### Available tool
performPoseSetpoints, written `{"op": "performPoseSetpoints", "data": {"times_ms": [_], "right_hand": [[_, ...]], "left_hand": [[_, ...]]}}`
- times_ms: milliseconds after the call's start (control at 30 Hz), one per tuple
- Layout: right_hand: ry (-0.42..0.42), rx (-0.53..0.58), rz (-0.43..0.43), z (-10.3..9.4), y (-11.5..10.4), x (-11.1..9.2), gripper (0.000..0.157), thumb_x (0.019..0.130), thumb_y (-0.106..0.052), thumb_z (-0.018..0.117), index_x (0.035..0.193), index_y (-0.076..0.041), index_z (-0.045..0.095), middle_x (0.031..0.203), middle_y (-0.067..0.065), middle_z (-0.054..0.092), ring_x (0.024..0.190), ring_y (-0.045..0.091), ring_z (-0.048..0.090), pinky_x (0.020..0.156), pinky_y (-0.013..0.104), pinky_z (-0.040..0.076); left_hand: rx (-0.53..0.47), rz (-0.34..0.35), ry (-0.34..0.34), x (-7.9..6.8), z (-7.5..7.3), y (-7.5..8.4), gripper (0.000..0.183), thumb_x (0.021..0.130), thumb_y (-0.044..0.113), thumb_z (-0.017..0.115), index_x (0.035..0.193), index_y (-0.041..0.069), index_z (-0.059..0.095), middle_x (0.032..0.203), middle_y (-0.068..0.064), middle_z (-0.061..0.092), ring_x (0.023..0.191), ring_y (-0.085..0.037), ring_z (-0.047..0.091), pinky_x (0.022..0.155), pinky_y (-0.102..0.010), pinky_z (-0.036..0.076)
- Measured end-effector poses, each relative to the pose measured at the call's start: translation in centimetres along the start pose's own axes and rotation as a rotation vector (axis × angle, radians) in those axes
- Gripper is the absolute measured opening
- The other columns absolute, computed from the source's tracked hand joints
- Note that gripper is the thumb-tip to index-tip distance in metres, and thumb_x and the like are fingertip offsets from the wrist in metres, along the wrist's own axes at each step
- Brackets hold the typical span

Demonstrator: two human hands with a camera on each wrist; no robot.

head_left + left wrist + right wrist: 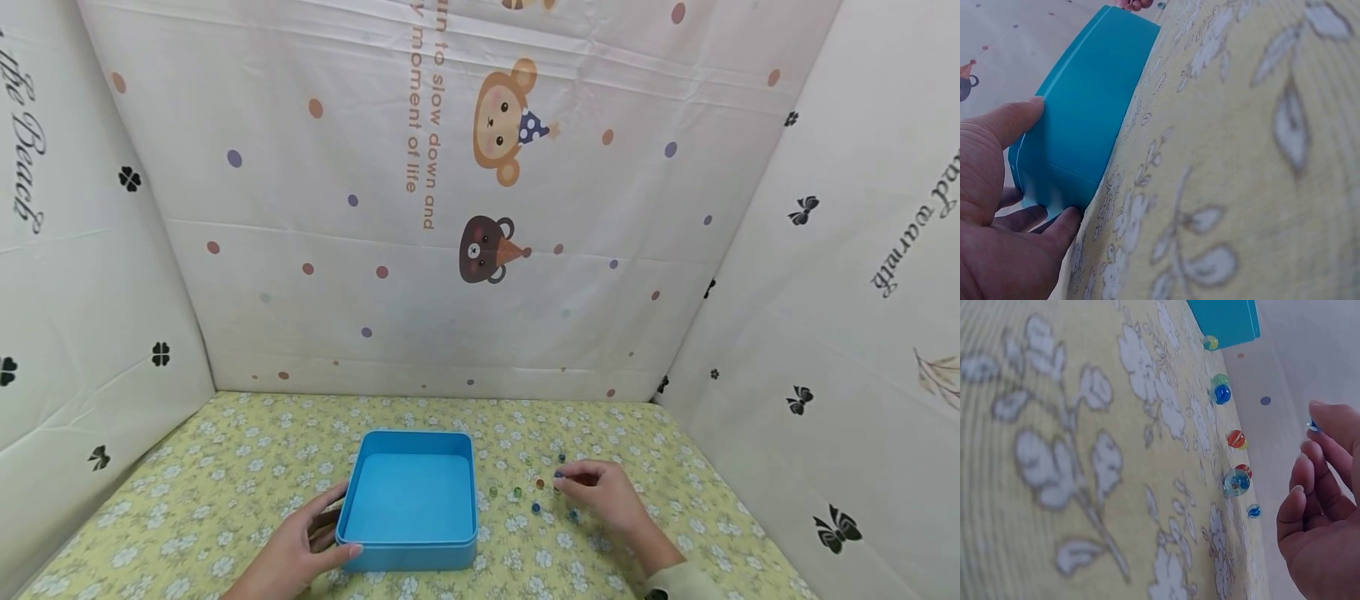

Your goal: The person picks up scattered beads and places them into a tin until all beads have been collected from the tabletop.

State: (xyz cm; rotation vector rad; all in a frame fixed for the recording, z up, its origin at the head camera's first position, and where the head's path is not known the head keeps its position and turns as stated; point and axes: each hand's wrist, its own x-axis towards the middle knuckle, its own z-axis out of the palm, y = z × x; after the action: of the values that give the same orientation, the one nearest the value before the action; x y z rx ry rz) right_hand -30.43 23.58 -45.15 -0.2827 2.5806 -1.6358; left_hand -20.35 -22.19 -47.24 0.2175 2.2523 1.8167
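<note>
A light blue square box (408, 558) without a lid stands upright on the table, its inner floor bare. My left hand (281, 546) holds its near left corner, thumb on the front wall by the rim and fingers around the left side. To the right of the box, my right hand (611, 497) pinches a blue glass marble (1314, 425) between thumb and index finger, above the cloth. Several marbles lie loose under and around that hand: a dark blue marble (536, 507), a green marble (517, 492), an orange-red marble (540, 483) and a clear blue marble (1237, 482) among them.
A yellow cloth with white flowers (247, 492) covers the table. White printed fabric walls enclose it: a back wall (420, 317) with cartoon bears, a left wall (82, 333) and a right wall (787, 333).
</note>
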Motion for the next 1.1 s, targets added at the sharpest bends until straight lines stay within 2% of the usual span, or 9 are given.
{"op": "performPoseSetpoints", "data": {"times_ms": [233, 500, 800, 1100], "right_hand": [[0.020, 0.015, -0.018, 0.4, 0.0, 0.2, 0.040, 0.093, -0.029, 0.079, 0.119, 0.001, 0.074, 0.108, 0.009, 0.074, 0.096, 0.029, 0.071, 0.076, 0.032, 0.071], [0.031, 0.029, -0.013, 1.1, -0.2, 0.4, 0.044, 0.091, -0.031, 0.081, 0.120, 0.001, 0.074, 0.109, 0.009, 0.074, 0.096, 0.026, 0.071, 0.076, 0.031, 0.070], [-0.020, 0.072, -0.033, 1.9, -0.9, 0.2, 0.046, 0.092, -0.031, 0.079, 0.124, 0.003, 0.072, 0.113, 0.011, 0.075, 0.102, 0.032, 0.071, 0.082, 0.034, 0.072], [-0.050, 0.099, -0.058, 2.7, -1.3, 0.1, 0.043, 0.094, -0.025, 0.078, 0.123, 0.004, 0.071, 0.113, 0.013, 0.074, 0.092, 0.013, 0.071, 0.082, 0.032, 0.072]], "left_hand": [[-0.015, 0.020, -0.029, 0.1, -0.2, -0.2, 0.093, 0.098, 0.028, 0.072, 0.164, 0.000, 0.013, 0.164, -0.039, 0.011, 0.146, -0.062, 0.026, 0.116, -0.038, 0.059], [-0.011, 0.008, -0.010, 0.1, -0.1, -0.2, 0.093, 0.097, 0.028, 0.073, 0.164, 0.001, 0.015, 0.165, -0.037, 0.012, 0.146, -0.061, 0.028, 0.116, -0.040, 0.059], [-0.011, 0.005, -0.012, 0.0, -0.1, -0.1, 0.093, 0.097, 0.029, 0.073, 0.164, 0.001, 0.015, 0.165, -0.037, 0.012, 0.146, -0.061, 0.027, 0.116, -0.041, 0.058], [-0.013, 0.009, -0.007, 0.1, -0.1, -0.3, 0.092, 0.097, 0.029, 0.073, 0.164, 0.001, 0.016, 0.165, -0.037, 0.012, 0.146, -0.061, 0.028, 0.116, -0.040, 0.059]]}}
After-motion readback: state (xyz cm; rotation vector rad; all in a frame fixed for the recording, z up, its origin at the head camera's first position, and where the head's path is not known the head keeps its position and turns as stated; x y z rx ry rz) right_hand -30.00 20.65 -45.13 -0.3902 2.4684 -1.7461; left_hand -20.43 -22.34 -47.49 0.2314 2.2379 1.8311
